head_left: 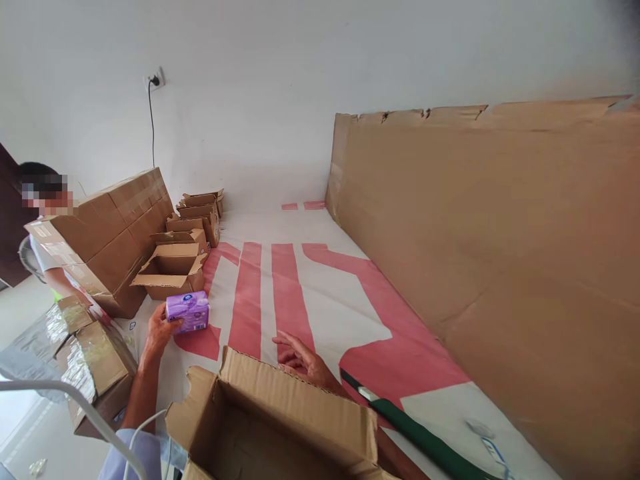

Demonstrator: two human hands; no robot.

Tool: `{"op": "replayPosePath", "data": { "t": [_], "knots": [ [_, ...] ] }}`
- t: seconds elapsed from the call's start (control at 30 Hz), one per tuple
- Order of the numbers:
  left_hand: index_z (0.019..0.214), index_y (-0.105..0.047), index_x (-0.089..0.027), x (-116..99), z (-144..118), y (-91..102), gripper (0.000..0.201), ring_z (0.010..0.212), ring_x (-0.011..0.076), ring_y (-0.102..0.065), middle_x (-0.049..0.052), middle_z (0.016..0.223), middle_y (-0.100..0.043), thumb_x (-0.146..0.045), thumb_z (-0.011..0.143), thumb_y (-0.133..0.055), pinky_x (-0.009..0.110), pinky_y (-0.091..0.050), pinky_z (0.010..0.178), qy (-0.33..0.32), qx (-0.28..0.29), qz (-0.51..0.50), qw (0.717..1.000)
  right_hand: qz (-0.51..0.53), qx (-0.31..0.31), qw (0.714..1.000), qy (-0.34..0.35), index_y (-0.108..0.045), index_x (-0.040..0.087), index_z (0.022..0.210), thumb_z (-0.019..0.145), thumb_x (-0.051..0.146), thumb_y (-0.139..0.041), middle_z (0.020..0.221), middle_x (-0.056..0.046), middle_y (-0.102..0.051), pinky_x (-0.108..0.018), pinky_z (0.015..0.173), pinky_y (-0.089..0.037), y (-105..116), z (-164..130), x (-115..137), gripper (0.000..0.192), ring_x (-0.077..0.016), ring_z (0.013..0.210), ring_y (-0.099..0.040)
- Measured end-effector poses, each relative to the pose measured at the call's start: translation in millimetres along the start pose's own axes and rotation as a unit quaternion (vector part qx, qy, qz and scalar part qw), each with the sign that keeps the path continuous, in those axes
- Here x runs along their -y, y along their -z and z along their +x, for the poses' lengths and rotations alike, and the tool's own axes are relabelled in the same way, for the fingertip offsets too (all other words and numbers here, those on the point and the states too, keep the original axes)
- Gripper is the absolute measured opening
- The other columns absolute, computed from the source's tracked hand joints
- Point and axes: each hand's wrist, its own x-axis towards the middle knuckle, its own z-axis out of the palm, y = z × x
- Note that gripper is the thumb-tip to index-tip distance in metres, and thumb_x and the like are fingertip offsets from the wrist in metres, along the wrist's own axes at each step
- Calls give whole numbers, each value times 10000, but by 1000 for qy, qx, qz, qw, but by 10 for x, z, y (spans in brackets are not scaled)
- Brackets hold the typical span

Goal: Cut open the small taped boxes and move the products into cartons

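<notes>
On the table's white and red sheet (320,293), open room is seen between a cardboard wall (490,253) at right and small open boxes (173,267) at left. An open box (280,420) is set at the near edge. A purple pack (188,311) is gripped by the left hand (159,332), arm outstretched. The right hand (303,360) is rested behind the box flap, fingers loosely spread, holding nothing.

White sheet with red stripes (300,287) covers my work surface. Beyond my left-hand grip: small open cartons (173,267) in a row. Below my right hand: open box (280,427); green strip (425,437) right of it.
</notes>
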Motion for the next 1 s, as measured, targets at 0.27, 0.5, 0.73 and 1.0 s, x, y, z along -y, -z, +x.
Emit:
{"op": "replayPosePath", "data": {
  "t": [0.27, 0.5, 0.73, 1.0],
  "knots": [
    [1401, -643, -158, 53, 396, 38, 662, 1390, 409, -587, 143, 1373, -666, -183, 741, -692, 528, -500, 1172, 12, -248, 85, 965, 8, 10, 1000, -6, -711, 324, 1397, 748, 524, -877, 1365, -124, -740, -423, 816, -635, 26, -24, 87, 699, -242, 901, -718],
    [1576, -409, -185, 218, 162, -213, 857, 1499, 461, -478, 203, 1506, -562, -204, 820, -812, 597, -408, 1251, 25, -288, 130, 948, 13, -2, 1000, -10, -714, 317, 1376, 744, 497, -869, 1339, -124, -750, -400, 767, -631, 14, -27, 66, 675, -234, 872, -705],
    [1653, -268, -166, 290, 39, -466, 1037, 1564, 473, -404, 279, 1642, -410, -335, 842, -891, 574, -406, 1245, 29, -238, 160, 958, 11, -9, 1000, -24, -721, 306, 1332, 719, 518, -878, 1304, -125, -763, -424, 787, -633, 24, -37, 104, 667, -246, 861, -713],
    [1690, -270, -129, 291, 21, -399, 1013, 1441, 463, -547, 301, 1591, -427, -387, 891, -838, 527, -492, 1146, 54, -220, 177, 958, 25, -21, 998, -52, -734, 343, 1236, 634, 634, -921, 1239, -136, -781, -489, 811, -617, 33, -65, 179, 695, -289, 845, -728]
  ]
}}
